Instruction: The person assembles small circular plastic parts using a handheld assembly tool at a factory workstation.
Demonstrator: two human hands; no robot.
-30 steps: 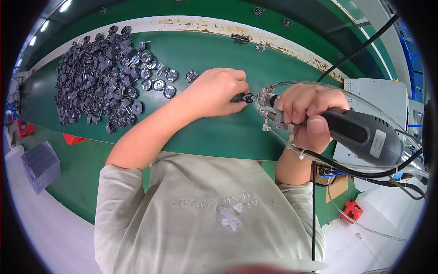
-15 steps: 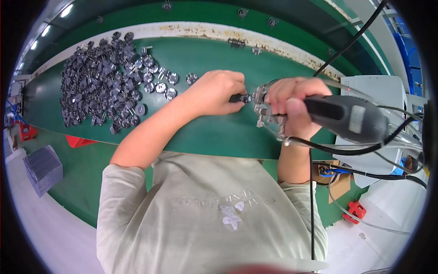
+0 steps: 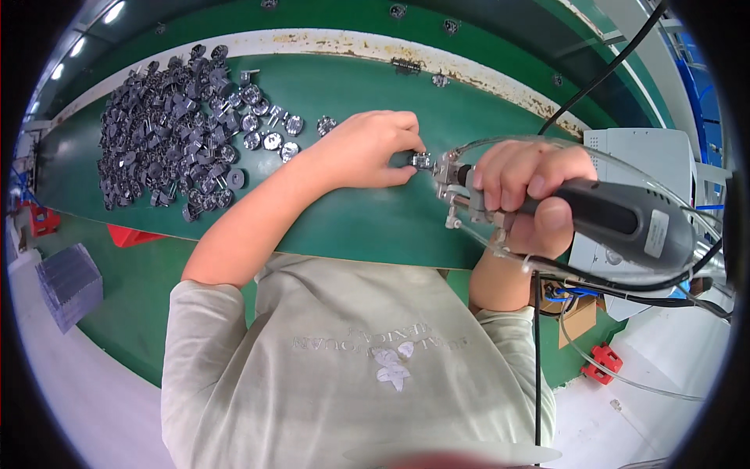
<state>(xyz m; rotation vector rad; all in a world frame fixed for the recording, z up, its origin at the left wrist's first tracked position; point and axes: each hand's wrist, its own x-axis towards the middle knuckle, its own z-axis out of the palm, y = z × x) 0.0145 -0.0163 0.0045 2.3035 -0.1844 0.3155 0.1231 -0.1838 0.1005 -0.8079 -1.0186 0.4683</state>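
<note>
Over the middle of the green worktop, my left hand [image 3: 367, 148] pinches a small dark round part with a shiny metal face [image 3: 421, 160] between thumb and fingers. That face points right, toward the metal nose [image 3: 447, 173] of a handheld electric screwdriver [image 3: 641, 223]. My right hand [image 3: 535, 176] is wrapped round the front of this grey and black tool, which lies nearly level. A narrow gap seems to separate nose and part. Clear tubes and a black cable run from the tool to the right. One loose part [image 3: 326, 125] lies just beyond my left wrist.
A large heap of similar dark parts [image 3: 168, 129] covers the left of the green worktop [image 3: 351, 227]. A worn white ledge [image 3: 328, 43] borders its far side, with a few parts beyond. At right stand a white machine [image 3: 641, 148] and a hanging black cable [image 3: 601, 70].
My right hand and the screwdriver have shifted right and slightly toward me, and the tool's nose has drawn back a little from the part. My left hand still pinches the part.
</note>
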